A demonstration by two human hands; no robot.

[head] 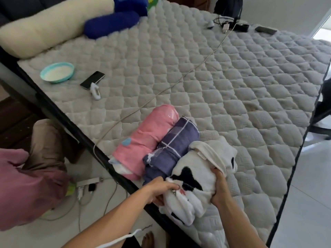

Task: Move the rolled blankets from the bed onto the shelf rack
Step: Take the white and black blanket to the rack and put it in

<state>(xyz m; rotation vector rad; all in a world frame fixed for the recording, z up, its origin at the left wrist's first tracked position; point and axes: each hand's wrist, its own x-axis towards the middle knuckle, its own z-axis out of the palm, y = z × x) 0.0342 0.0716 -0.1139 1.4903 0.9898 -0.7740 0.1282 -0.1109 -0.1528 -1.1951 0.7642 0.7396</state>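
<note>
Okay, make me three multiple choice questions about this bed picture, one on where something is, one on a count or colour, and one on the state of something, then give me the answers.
1. Where does the phone lie?
A. On the floor
B. On the mattress, beside the teal bowl
C. On the pillow

2. How many rolled blankets lie side by side at the near edge of the bed?
A. Three
B. One
C. Five

3. What are the two hands doing?
A. Hanging idle
B. Holding the phone
C. Gripping the white and black blanket

Answers:
1 B, it lies on the quilted top right of the bowl.
2 A: pink blanket, purple plaid blanket and the white one.
3 C: left hand and right hand curl their fingers round its sides.
</note>
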